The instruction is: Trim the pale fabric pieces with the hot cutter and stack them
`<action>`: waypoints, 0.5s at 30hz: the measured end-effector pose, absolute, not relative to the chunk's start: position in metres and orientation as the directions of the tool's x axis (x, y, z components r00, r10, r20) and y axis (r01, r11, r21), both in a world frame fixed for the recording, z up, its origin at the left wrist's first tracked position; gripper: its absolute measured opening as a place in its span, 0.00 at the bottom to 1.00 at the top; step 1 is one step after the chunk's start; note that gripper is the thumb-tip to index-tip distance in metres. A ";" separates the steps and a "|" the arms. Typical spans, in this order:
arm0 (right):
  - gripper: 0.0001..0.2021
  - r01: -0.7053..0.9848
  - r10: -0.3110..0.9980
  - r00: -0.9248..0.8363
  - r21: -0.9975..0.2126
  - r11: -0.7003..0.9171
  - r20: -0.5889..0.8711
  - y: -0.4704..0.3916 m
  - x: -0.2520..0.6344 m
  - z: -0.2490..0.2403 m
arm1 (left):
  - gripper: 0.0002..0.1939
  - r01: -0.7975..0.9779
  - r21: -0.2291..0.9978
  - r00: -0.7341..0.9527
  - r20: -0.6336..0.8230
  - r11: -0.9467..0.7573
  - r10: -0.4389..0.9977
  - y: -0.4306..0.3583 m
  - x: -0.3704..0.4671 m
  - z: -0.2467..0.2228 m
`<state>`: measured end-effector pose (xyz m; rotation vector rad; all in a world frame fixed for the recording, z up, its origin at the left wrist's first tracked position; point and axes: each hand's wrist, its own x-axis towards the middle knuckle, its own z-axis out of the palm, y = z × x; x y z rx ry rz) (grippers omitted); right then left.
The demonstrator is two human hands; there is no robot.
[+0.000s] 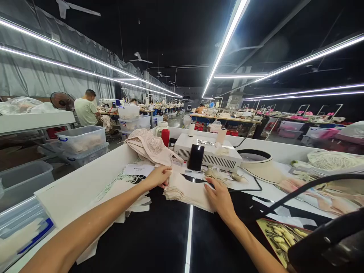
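Note:
A stack of cream fabric pieces (186, 191) lies on the glossy black work surface (159, 239) in front of me. My left hand (159, 176) pinches the stack's upper left end, fingers closed on the cloth. At the right end rests my right hand (220, 195), its fingers spread along the edge of the pieces. Behind my left hand sits a beige lace bra (148, 144). More pale fabric pieces (139, 203) lie under and beside my left forearm. A white paper slip (138, 169) with writing is near them.
A white vented box (210, 149) carries thread spools, and a dark phone (196, 157) leans on its front. A red spool (165, 137) stands beside it. At right are a black machine part (330, 235) and a patterned tray (284, 239). Plastic bins (82, 140) stand left; a person (87, 108) sits beyond.

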<state>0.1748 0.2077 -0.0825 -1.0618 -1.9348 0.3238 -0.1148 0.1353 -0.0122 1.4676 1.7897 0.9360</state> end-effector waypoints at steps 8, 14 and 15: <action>0.18 0.445 0.759 -0.324 -0.617 0.649 0.564 0.164 0.170 -0.082 | 0.19 0.694 0.637 -0.284 -0.187 0.337 0.940 0.077 -0.195 0.030; 0.15 0.358 0.670 -0.362 -0.567 0.742 0.648 0.112 0.168 -0.087 | 0.19 0.794 0.387 -0.422 -0.203 0.469 0.883 0.013 -0.240 0.035; 0.14 0.344 0.613 -0.374 -0.510 0.789 0.696 0.103 0.169 -0.087 | 0.19 0.805 0.354 -0.437 -0.190 0.476 0.879 0.006 -0.242 0.032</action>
